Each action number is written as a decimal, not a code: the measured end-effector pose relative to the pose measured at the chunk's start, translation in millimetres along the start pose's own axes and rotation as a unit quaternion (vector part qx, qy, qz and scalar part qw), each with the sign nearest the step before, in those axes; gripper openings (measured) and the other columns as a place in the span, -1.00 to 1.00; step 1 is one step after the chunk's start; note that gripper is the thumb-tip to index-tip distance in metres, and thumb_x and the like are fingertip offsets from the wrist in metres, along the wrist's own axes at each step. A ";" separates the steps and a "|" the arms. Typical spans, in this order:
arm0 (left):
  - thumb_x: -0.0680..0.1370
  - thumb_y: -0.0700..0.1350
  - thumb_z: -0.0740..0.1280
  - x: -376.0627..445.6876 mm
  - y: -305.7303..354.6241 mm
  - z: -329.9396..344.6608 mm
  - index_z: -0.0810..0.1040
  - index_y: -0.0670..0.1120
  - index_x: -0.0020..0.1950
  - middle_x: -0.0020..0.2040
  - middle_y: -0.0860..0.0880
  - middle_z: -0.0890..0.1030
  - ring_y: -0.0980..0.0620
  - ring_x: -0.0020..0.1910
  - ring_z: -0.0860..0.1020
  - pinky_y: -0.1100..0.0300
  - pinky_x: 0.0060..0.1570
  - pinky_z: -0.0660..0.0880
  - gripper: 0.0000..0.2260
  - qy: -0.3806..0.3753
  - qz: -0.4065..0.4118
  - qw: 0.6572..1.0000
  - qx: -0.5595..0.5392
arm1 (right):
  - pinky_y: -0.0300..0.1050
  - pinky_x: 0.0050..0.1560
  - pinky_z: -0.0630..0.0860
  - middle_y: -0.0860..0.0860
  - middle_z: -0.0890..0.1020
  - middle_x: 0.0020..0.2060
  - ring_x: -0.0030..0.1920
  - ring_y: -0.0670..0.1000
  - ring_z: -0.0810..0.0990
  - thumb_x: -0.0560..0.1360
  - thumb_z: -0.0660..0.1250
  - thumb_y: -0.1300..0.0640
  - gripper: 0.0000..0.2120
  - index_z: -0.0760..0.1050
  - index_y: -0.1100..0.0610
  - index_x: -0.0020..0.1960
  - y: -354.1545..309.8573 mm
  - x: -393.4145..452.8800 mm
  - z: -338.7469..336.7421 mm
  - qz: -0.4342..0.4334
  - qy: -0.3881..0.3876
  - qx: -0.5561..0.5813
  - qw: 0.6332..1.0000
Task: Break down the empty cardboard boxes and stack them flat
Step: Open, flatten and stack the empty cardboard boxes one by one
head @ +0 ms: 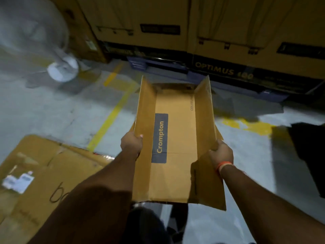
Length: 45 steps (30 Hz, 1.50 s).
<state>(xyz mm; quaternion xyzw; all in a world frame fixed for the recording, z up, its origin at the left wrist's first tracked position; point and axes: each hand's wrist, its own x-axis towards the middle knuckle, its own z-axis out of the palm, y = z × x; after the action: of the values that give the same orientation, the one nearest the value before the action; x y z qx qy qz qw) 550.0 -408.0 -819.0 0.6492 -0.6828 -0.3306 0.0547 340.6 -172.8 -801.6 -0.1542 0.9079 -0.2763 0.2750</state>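
I hold a long brown cardboard box (177, 138) out in front of me above the floor; a dark label on its middle panel reads "Crompton". Its two long side panels stand up like walls. My left hand (131, 143) grips the left side panel, thumb over its edge. My right hand (222, 152), with an orange band at the wrist, grips the right side panel. A flattened brown cardboard sheet (40, 182) with a white sticker lies on the floor at the lower left.
Large stacked cartons (228, 32), one marked "OPTIMUS", stand on a blue pallet (158, 69) straight ahead. Yellow lines (109, 120) cross the grey concrete floor. A blurred white pedestal fan (61, 67) stands at the far left. A dark object (309, 152) sits at the right.
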 end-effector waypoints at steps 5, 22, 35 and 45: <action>0.64 0.03 0.33 -27.7 -116.5 -97.9 0.60 -0.21 0.27 0.19 -0.26 0.64 -0.31 0.19 0.59 -0.03 0.16 0.54 -0.65 0.085 -0.124 0.987 -0.047 | 0.11 0.24 0.55 0.17 0.67 0.15 0.13 0.27 0.62 0.56 0.33 0.20 -0.64 0.53 0.14 0.35 -99.8 -46.6 63.0 -0.119 -0.066 -0.066 0.988; 0.52 -0.05 0.44 -166.8 -358.3 -244.7 0.47 -0.19 0.33 0.26 -0.26 0.57 -0.28 0.26 0.53 -0.12 0.23 0.47 -0.56 0.298 -0.457 0.819 -0.175 | 0.03 0.30 0.45 0.24 0.50 0.35 0.35 0.28 0.47 0.49 0.41 0.15 -0.37 0.31 0.07 0.52 -258.4 -252.3 265.1 -0.372 -0.234 -0.226 0.869; 0.49 -0.06 0.43 -125.0 -223.9 -215.1 0.64 0.01 0.19 0.23 -0.10 0.59 -0.14 0.06 0.62 0.13 0.04 0.51 -0.73 0.117 -0.124 0.976 -0.133 | -0.10 0.40 0.31 0.16 0.39 0.49 0.47 0.15 0.38 0.52 0.45 0.03 -0.35 0.33 0.15 0.54 -238.9 -214.1 149.5 -0.297 -0.238 -0.231 0.896; 0.57 -0.12 0.42 -217.6 69.4 -130.1 0.65 -0.02 0.15 0.04 0.01 0.67 0.03 -0.05 0.59 0.15 -0.04 0.51 -0.84 -0.125 0.224 0.929 -0.266 | -0.03 0.20 0.54 0.02 0.58 0.21 0.16 0.06 0.60 0.50 0.44 0.11 -0.61 0.56 0.10 0.31 -65.6 -200.8 -116.1 -0.182 0.021 -0.043 0.982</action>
<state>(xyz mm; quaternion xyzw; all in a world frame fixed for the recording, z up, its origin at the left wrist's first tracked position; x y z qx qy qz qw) 589.4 -261.0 -604.8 0.3948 -0.6987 -0.5576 0.2123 442.0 -90.1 -599.1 -0.3230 0.8810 -0.2858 0.1945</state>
